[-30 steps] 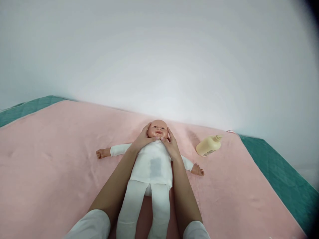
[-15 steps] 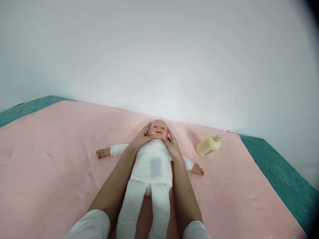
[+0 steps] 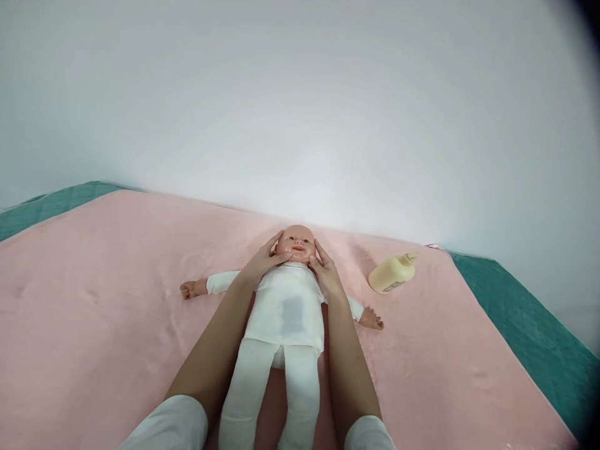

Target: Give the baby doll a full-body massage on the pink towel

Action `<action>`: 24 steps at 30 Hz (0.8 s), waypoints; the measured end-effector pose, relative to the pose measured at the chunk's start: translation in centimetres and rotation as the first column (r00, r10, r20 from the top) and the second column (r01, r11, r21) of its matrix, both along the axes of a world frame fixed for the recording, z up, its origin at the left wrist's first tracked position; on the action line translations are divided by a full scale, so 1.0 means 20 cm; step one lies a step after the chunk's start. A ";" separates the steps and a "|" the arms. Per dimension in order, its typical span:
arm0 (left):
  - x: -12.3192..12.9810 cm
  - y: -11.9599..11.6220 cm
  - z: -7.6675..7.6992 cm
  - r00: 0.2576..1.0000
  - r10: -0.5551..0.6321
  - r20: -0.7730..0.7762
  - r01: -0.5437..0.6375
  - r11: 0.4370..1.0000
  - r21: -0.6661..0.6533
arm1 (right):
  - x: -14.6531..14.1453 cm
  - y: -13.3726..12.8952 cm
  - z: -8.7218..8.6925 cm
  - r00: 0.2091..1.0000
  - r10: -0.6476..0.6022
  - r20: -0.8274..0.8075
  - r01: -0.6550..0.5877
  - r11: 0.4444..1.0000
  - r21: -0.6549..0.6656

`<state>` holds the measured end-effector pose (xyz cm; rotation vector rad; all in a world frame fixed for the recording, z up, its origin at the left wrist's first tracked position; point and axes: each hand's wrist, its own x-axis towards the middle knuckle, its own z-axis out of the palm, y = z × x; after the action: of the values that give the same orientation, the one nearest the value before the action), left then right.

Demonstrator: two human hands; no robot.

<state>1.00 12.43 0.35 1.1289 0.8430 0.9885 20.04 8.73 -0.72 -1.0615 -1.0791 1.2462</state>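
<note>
A baby doll (image 3: 285, 306) in a white long-sleeved top and white leggings lies on its back on a pink blanket (image 3: 117, 269), head away from me and arms spread out. My left hand (image 3: 266, 257) cups the left side of the doll's head, its thumb on the cheek by the mouth. On the opposite side, my right hand (image 3: 325, 269) holds the head in the same way, thumb along the jaw. The tips of several fingers are hidden behind the head. A greyish rectangular patch shows on the front of the top.
To the right of the doll, a pale yellow pump bottle (image 3: 392, 272) stands on the blanket. A green quilted cover (image 3: 520, 312) shows beyond the blanket's sides. Behind the far edge rises a white wall (image 3: 300, 112).
Both thumbs have slid slightly outward from the doll's chin, apart from each other. The hands stay on the head, and the doll and bottle lie as before.
</note>
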 end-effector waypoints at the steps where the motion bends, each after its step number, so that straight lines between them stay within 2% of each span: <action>1: 0.00 0.00 0.00 1.000 -0.001 -0.003 0.001 1.000 -0.002 | 0.00 0.00 0.00 1.000 0.002 -0.002 -0.002 1.000 -0.001; 12: 0.00 -0.01 0.03 0.999 -0.006 -0.039 0.006 1.000 -0.011 | 0.00 0.01 -0.02 1.000 0.019 -0.014 -0.020 0.999 -0.030; 24: 0.00 -0.02 0.06 0.974 0.009 -0.225 0.001 0.999 0.044 | 0.01 -0.01 0.03 1.000 0.019 -0.018 -0.019 1.000 -0.021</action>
<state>0.93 12.05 1.53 1.2943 1.0097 0.8958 20.16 8.46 -0.18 -1.0570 -1.0667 1.2824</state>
